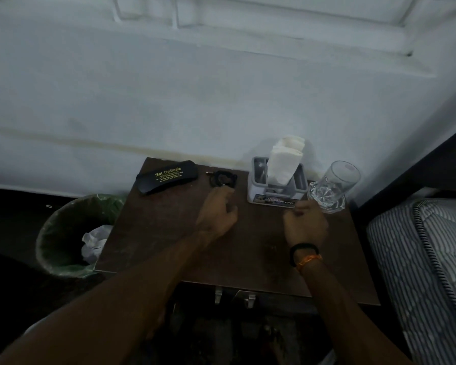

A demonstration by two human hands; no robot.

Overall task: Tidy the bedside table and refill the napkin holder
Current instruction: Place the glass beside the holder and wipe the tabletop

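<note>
On the dark wooden bedside table (153, 233), a grey napkin holder (258, 192) stands at the back with white napkins (283, 164) upright in its middle slot. A coiled black cable (223, 177) lies left of it. The bent fingertips of my left hand (217, 213) reach the cable's near edge; whether they grip it is hidden. My right hand (304, 222), wearing wrist bands, hovers with curled fingers just in front of the holder and holds nothing visible.
A black spectacle case (166, 179) lies at the table's back left. A clear glass (332, 187) stands at the back right, close to my right hand. A green-lined bin (63, 233) with crumpled paper sits left of the table. A striped mattress (432, 259) borders the right side.
</note>
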